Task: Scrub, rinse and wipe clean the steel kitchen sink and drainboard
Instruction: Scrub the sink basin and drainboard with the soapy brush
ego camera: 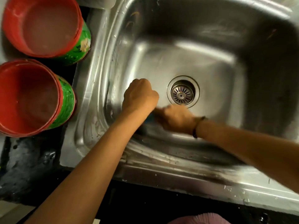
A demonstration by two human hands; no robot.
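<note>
Head cam: a steel sink (186, 62) fills most of the pic. Its round drain strainer (182, 93) sits at the bottom, w/ thin slots all around a small knob in the middle. The sink rim (100, 78) runs down the left side and along the near edge, and it looks wet and streaky.

Both hands are down in the sink bowl. The left hand (140, 96) is just left of the drain. Its fingers are curled under in a fist, knuckles up, but I can't tell if it holds anything, bc the fingers are hidden. The right hand (175, 118) is just below the drain and is blurry. It reaches toward the left hand, and the 2 hands almost touch. A bit of something blue (151, 118) shows between them, under the left wrist. It's too hidden to name. I can't tell if the right hand's fingers grip it or lie flat. A dark band (196, 126) is on the right wrist.

On the left, next to the sink, stand 2 buckets. They are red inside and green w/ a flower print outside. The far bucket (47, 26) has cloudy water in it. The near bucket (30, 97) has water in it too. They are side by side, almost touching. Below them is a dark countertop (29, 167) w/ wet shine.
</note>
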